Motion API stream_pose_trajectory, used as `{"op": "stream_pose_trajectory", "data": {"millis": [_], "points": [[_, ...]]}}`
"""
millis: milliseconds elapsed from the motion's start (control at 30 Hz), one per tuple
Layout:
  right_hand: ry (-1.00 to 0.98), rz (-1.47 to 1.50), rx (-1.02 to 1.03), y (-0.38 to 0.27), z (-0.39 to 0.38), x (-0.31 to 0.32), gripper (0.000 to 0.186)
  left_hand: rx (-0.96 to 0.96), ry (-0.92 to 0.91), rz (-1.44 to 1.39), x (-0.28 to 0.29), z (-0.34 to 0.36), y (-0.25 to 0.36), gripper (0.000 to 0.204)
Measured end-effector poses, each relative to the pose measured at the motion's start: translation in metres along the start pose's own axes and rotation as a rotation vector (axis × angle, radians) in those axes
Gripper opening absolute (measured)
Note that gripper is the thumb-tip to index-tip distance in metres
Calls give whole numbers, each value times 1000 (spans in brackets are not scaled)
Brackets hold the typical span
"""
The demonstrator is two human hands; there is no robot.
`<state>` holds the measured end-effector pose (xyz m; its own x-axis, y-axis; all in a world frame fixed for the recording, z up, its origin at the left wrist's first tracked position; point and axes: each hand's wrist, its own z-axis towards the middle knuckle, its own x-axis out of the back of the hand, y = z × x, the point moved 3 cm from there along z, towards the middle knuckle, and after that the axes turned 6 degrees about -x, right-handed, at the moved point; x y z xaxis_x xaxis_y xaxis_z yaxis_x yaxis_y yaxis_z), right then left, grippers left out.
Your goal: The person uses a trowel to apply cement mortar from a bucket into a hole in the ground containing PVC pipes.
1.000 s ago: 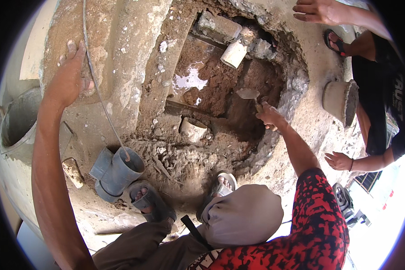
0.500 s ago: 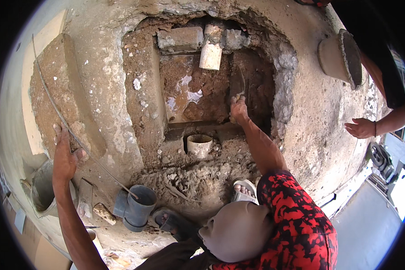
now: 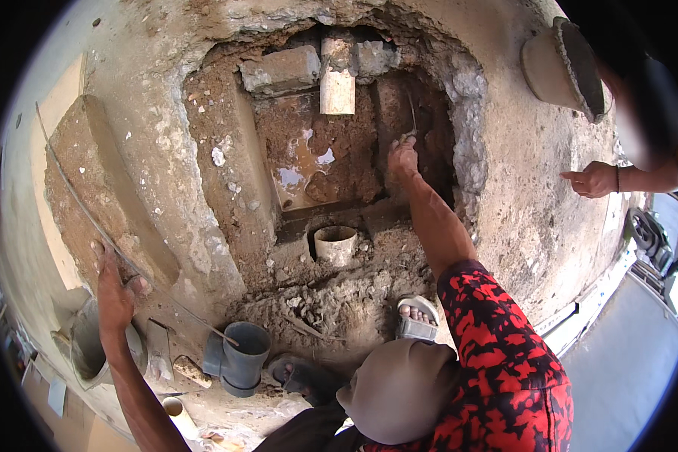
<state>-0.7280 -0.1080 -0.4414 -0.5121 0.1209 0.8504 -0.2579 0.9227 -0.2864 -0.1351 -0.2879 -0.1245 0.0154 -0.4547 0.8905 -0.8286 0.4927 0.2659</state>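
Note:
My right hand (image 3: 403, 160) is closed around the handle of a trowel (image 3: 412, 113), whose blade stands edge-on inside the square pit along its dark right side. Muddy soil with shallow water (image 3: 294, 173) covers the pit bottom. A pale pipe (image 3: 337, 90) juts in from the far wall between two concrete blocks (image 3: 279, 71), and a short round pipe stub (image 3: 335, 248) sits at the near edge. My left hand (image 3: 114, 294) rests with fingers apart on a rough raised slab (image 3: 87, 162) at left, beside a thin grey cable (image 3: 83, 207).
A grey pipe tee (image 3: 237, 361) and a bucket (image 3: 90, 350) lie near my left arm. At right are a mortar-crusted bucket (image 3: 550, 68) and another person's hand (image 3: 591, 181), with dark gear (image 3: 648, 237) behind. Broken concrete rims the pit.
My view has shifted and turned. My right hand has moved farther into the pit, turning the trowel blade from flat to edge-on. The other person's hand now reaches inward with a finger extended.

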Motion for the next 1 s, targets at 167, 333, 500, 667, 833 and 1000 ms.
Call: {"op": "stream_pose_trajectory", "data": {"millis": [167, 333, 500, 667, 833, 1000], "points": [[-241, -338, -11, 50, -99, 2, 51, 135, -2, -28, 6, -6, -2, 83], [-289, -311, 40, -3, -54, 59, 58, 81, 18, 50, -2, -4, -6, 88], [-375, -552, 131, 47, -79, 28, 44, 109, -4, -49, -5, 2, -4, 88], [-354, -418, 2, 28, -111, 37, 44, 120, 53, 23, -1, -12, -18, 87], [-421, -348, -192, 56, -81, 19, 35, 71, 46, 91, -10, -7, -16, 85], [-680, -986, 694, 110, -92, 5, 35, 100, 71, -12, -3, -1, -6, 85]]}}
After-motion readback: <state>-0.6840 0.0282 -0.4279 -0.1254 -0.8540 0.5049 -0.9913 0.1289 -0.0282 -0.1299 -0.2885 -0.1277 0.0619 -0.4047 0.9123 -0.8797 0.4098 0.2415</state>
